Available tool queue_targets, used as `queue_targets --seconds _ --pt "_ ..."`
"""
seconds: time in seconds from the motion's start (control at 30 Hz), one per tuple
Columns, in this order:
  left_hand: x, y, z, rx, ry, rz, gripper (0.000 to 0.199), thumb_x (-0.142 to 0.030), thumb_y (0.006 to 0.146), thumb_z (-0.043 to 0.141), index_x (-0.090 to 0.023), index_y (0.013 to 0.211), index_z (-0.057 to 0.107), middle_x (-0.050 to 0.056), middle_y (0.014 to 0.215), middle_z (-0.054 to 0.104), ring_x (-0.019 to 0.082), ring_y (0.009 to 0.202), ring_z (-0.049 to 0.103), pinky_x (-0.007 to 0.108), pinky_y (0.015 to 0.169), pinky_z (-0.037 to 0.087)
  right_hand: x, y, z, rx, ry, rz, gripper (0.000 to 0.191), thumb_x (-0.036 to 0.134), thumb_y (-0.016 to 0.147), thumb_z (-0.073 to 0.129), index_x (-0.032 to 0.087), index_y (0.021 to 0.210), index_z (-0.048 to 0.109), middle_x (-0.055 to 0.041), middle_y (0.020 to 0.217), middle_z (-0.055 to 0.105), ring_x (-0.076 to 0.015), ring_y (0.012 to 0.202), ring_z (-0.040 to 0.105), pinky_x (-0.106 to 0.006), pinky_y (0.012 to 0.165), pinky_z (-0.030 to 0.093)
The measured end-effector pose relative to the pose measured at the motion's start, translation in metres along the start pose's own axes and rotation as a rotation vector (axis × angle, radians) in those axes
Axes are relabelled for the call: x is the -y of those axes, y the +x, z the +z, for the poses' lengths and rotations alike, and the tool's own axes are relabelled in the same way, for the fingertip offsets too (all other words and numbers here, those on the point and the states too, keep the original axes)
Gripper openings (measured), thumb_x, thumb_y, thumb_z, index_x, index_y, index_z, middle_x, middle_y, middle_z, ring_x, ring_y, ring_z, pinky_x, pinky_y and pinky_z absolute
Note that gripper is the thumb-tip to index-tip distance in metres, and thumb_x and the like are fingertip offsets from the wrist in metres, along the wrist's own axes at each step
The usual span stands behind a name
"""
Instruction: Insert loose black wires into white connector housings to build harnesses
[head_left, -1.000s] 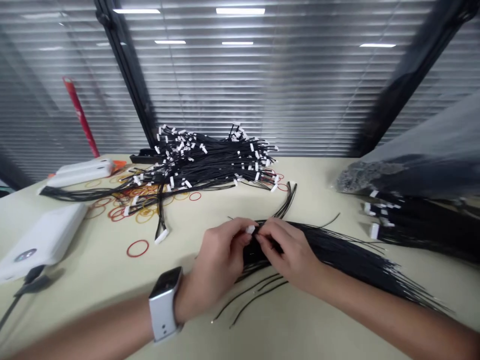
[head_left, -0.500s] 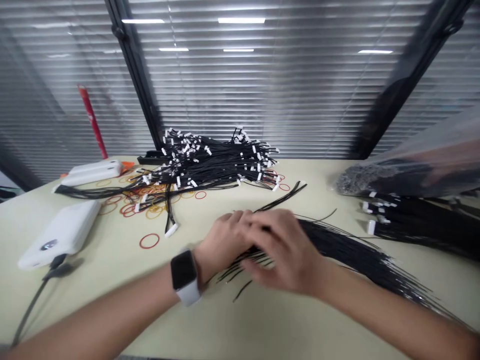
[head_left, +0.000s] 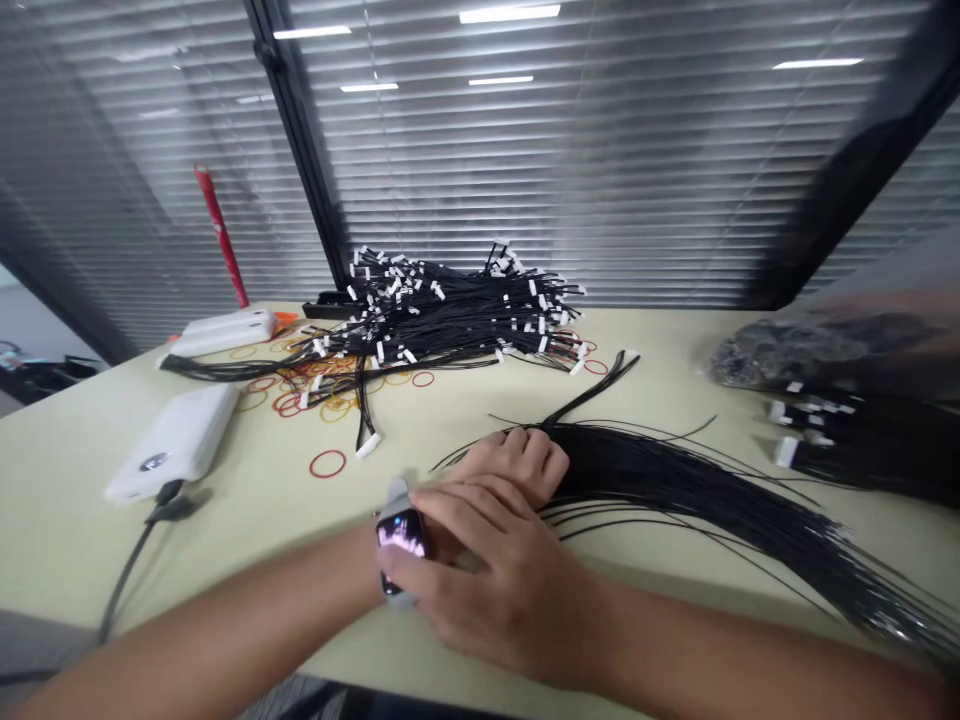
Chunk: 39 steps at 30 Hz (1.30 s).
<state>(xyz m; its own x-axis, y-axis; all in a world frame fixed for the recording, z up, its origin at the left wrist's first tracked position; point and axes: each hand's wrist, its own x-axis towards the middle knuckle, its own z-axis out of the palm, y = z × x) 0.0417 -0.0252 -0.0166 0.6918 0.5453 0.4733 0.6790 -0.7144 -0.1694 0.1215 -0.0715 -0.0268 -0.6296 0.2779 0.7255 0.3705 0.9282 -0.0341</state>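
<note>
left hand (head_left: 517, 462) on black wire bundle (head_left: 697, 500)

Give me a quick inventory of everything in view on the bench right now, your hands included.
wires with white connectors: many, black and white, heaped at the far side of the table
loose wires: many, black, fanned out at centre right
connector-ended bundle: one, black and white, at the right
plastic bag: one, clear with grey contents, far right
power bank: one, white, at the left, cable attached
white case: one, white, far left
rubber bands: many, red and yellow, mostly under the heap
smartwatch: one, silver, on the left wrist
left hand: one, resting at the loose wires
right hand: one, lying across the left wrist
</note>
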Motion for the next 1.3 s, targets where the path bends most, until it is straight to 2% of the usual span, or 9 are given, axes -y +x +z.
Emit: queue_targets --seconds 0.1,0.27,0.4,0.47,0.6,0.83,1.1,1.2,1.3 --pt "0.001 0.001 0.0 0.064 0.13 0.107 0.03 0.003 0.079 0.033 -0.017 0.079 0.055 0.001 0.066 0.056 0.016 0.057 0.055 0.026 0.044 0.038 0.0 0.001 0.0 -0.03 0.017 -0.003 0.022 0.024 0.08 0.051 0.021 0.1 0.059 -0.0107 0.114 0.058 -0.0211 0.102 0.053 -0.037 0.088 0.04" --pt "0.0 0.005 -0.006 0.13 0.241 0.159 0.028 0.001 0.08 0.033 -0.014 0.079 0.057 0.004 0.067 0.059 0.018 0.054 0.055 0.028 0.041 0.039 -0.001 0.002 -0.004 -0.068 0.085 0.023 0.017 0.03 0.079 0.056 0.013 0.082 0.056 -0.0106 0.112 0.06 -0.0191 0.104 0.053 -0.032 0.09 0.041" --pt "-0.002 0.005 -0.011 0.162 0.265 0.17 0.023 -0.002 0.08 0.037 -0.014 0.082 0.057 0.003 0.068 0.059 0.017 0.054 0.057 0.027 0.042 0.042 0.0 0.003 -0.004 -0.052 0.094 0.058 0.019 0.03 0.08 0.054 0.012 0.088 0.056 -0.0102 0.111 0.06 -0.0192 0.104 0.052 -0.033 0.089 0.04" --pt "-0.004 0.005 -0.014 0.176 0.276 0.153 0.027 -0.001 0.082 0.033 -0.013 0.082 0.057 0.003 0.069 0.058 0.016 0.056 0.058 0.026 0.045 0.043 0.0 0.003 -0.003 -0.042 0.089 0.059 0.022 0.029 0.081 0.052 0.012 0.095 0.056 -0.0111 0.111 0.06 -0.0197 0.104 0.052 -0.034 0.089 0.04" --pt "-0.006 0.005 -0.013 0.183 0.289 0.128 0.039 0.002 0.083 0.021 -0.012 0.085 0.057 0.003 0.073 0.059 0.015 0.062 0.06 0.024 0.048 0.043 0.0 0.002 -0.002 0.013 0.042 0.021 0.03 0.024 0.081 0.051 0.022 0.111 0.054 -0.0089 0.108 0.06 -0.0216 0.098 0.054 -0.039 0.083 0.042" --pt "0.0 0.003 0.0 0.175 0.244 0.154 0.027 -0.001 0.082 0.033 -0.014 0.084 0.057 0.006 0.073 0.06 0.016 0.057 0.055 0.027 0.043 0.036 -0.002 0.0 -0.005 -0.059 0.168 0.083 0.019 0.025 0.08 0.056 0.01 0.092 0.056 -0.0113 0.11 0.059 -0.0179 0.102 0.051 -0.032 0.09 0.041" --pt "0.001 0.003 0.008 0.18 0.203 0.123 0.024 -0.003 0.082 0.035 -0.014 0.086 0.055 0.006 0.075 0.058 0.016 0.059 0.054 0.026 0.043 0.034 -0.002 0.002 -0.003 -0.048 0.146 0.094 0.035 0.027 0.079 0.053 0.005 0.107 0.052 -0.0133 0.111 0.057 -0.0202 0.103 0.049 -0.034 0.091 0.041" --pt "0.001 0.003 0.007 0.178 0.192 0.13 0.027 -0.002 0.082 0.032 -0.013 0.085 0.056 0.007 0.074 0.058 0.017 0.057 0.053 0.027 0.042 0.034 -0.001 0.002 -0.002 -0.015 0.129 0.096 0.034 0.027 0.081 0.051 0.009 0.11 0.053 -0.0124 0.112 0.056 -0.0203 0.103 0.049 -0.036 0.091 0.04" --pt "0.001 0.004 0.006 0.172 0.19 0.141 0.03 0.0 0.082 0.029 -0.012 0.085 0.057 0.008 0.072 0.058 0.017 0.056 0.053 0.028 0.042 0.035 0.0 0.001 -0.005 0.021 0.113 0.083 0.021 0.025 0.082 0.051 0.019 0.1 0.059 -0.0099 0.114 0.054 -0.0201 0.102 0.05 -0.038 0.09 0.04"
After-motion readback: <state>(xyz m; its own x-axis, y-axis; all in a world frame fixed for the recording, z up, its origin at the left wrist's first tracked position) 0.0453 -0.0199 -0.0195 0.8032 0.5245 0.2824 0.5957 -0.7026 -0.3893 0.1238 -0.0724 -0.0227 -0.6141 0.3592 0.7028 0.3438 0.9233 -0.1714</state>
